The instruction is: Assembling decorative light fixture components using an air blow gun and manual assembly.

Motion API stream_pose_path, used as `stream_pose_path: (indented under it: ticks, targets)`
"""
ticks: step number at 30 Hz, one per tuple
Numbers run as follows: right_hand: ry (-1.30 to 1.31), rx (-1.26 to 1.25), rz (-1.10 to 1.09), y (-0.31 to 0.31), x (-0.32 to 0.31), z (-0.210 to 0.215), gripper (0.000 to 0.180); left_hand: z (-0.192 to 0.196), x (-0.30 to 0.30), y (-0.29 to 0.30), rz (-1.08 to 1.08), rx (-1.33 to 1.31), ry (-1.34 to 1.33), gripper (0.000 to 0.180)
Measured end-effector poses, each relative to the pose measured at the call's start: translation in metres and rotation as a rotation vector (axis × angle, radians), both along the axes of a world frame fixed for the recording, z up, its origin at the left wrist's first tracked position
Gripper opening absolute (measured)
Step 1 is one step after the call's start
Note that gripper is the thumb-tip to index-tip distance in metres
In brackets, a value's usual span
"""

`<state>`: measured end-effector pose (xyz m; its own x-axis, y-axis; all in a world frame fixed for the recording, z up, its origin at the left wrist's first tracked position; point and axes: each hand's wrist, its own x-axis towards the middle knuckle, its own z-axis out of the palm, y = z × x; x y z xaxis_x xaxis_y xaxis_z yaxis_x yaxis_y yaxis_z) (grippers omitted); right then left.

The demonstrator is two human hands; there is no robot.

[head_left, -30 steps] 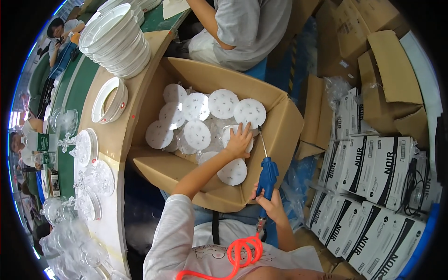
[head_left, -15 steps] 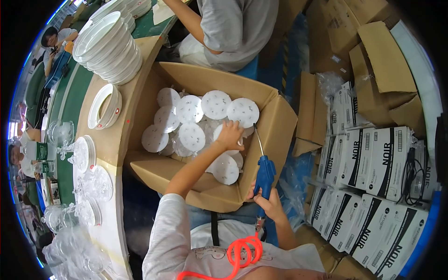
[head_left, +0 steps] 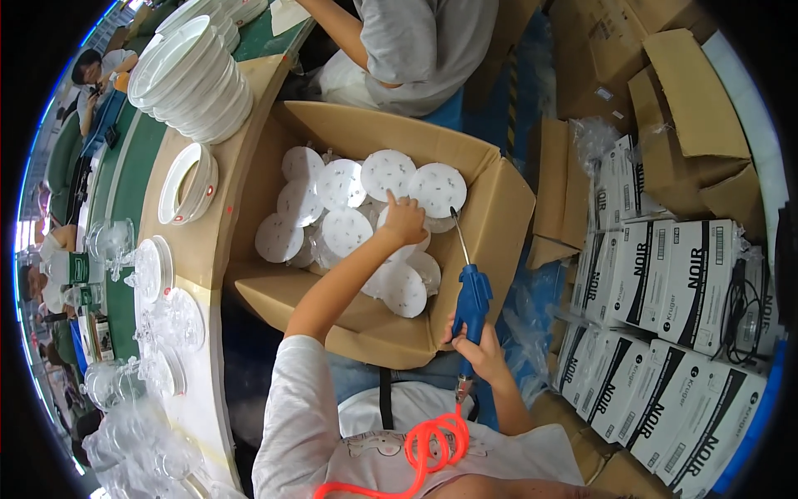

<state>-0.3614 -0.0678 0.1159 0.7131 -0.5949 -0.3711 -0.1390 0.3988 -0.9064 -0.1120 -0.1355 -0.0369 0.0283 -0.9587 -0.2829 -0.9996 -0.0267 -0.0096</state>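
My right hand [head_left: 485, 356] grips a blue air blow gun [head_left: 471, 301], its thin metal nozzle pointing up and away to a dark tip. A bright red-orange coiled hose [head_left: 434, 442] joins the gun's lower end. My left hand [head_left: 404, 221] reaches into a cardboard box [head_left: 366, 337], its fingers partly spread over round white discs. Just beyond the fingertips lies one white disc [head_left: 387, 173]; another white disc [head_left: 437, 190] is beside the nozzle tip. Several more discs lie over clear plastic in the box. My left palm and thumb are hidden.
Left of the box is a worktable [head_left: 199, 258] with a stack of white rings [head_left: 187, 83] and clear plastic-wrapped parts [head_left: 158, 366]. Stacked white-and-black cartons [head_left: 657, 274] stand at right, below open cardboard boxes [head_left: 694, 100]. A seated person [head_left: 416, 50] is beyond the box.
My left hand has shifted slightly up and left over the discs, with one finger now stretched out farther. The blow gun stays in my right hand, nearly in place.
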Motion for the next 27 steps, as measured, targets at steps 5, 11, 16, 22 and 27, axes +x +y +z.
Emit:
stream_pose_path:
  ticks: [5, 11, 16, 22, 27]
  targets:
    - [-0.036, 0.016, -0.006, 0.0, -0.002, -0.007, 0.031, -0.02, -0.034, 0.007, -0.129, -0.02, -0.324, 0.029]
    - [-0.038, 0.005, -0.022, 0.005, -0.004, -0.006, 0.03, -0.026, -0.056, -0.013, 0.015, 0.294, -0.582, 0.036]
    - [-0.052, 0.012, -0.03, 0.004, -0.01, -0.011, 0.03, -0.021, -0.052, -0.021, -0.032, 0.363, -0.658, 0.037]
    - [-0.044, 0.039, 0.029, 0.0, -0.011, -0.004, 0.038, -0.018, -0.038, -0.017, 0.015, 0.362, -0.507, 0.036]
    - [-0.025, 0.037, 0.045, 0.0, 0.0, -0.006, 0.037, 0.001, -0.022, -0.025, 0.071, 0.359, -0.333, 0.031]
